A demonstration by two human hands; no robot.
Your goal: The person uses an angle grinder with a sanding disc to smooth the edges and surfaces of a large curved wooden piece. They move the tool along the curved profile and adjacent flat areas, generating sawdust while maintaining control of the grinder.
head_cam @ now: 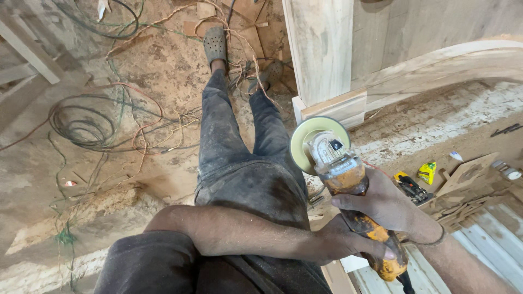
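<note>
**Both hands on the grinder**

My right hand (384, 204) is wrapped around the orange angle grinder (351, 193) just behind its head, fingers clamped on the body; my left hand (348, 242) grips the rear handle, fingers closed around it; the disc (305, 142) points up and away, near the wooden post (321, 49); tangled cables (87, 125) lie on the dusty floor (163, 71) to my left, beside my legs (239, 147).

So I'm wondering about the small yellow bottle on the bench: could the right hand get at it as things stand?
Probably not straight away: the right hand is wrapped around the orange angle grinder, though nothing blocks the way to the yellow bottle.
</note>
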